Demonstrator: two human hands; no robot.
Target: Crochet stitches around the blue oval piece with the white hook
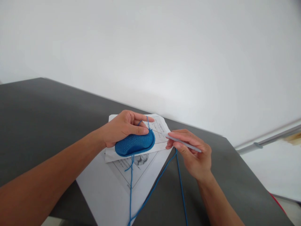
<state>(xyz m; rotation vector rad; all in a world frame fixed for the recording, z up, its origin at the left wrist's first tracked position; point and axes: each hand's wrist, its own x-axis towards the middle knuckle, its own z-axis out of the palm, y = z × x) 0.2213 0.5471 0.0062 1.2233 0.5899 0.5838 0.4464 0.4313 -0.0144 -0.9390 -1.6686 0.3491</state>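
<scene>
A blue crocheted piece (134, 143), rounded with a raised edge, is pinched at its top right by my left hand (128, 125). Blue yarn (148, 121) rises from that edge over my extended index finger and loops around another finger. My right hand (191, 150) grips a crochet hook (185, 144) by its pale grey-lavender handle. The hook's thin shaft points left toward the crocheted edge; whether its tip touches the stitches I cannot tell. More blue strands hang below the piece and below my right hand toward the table's near edge.
Printed sheets of paper (110, 188) lie under my hands on the dark grey table (70, 110). A white wall (150, 56) stands right behind the table. At the right, a grey metal pipe (277, 138) runs beyond the table's edge.
</scene>
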